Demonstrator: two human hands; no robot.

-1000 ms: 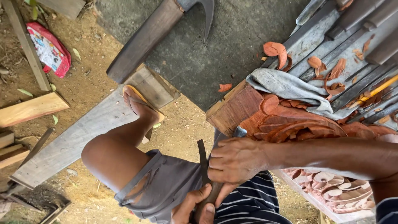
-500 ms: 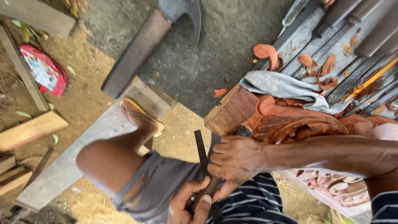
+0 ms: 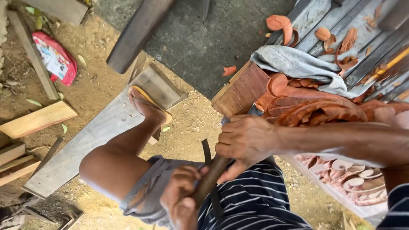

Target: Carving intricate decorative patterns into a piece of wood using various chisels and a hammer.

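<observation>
View is sitting closer and shifted since half a second ago; grip is staying the same. Left hand (image 3: pixel 181 200) is wrapping fingers tight on the butt of the chisel handle (image 3: pixel 208 181), over the lap. Right hand (image 3: pixel 247 140) is clamping fingers round its upper end at the bench's near edge. Handle is looking brown, round, slanted. Beyond, reddish carved wood panel (image 3: pixel 315 108) is lying under a grey cloth (image 3: pixel 298 66).
</observation>
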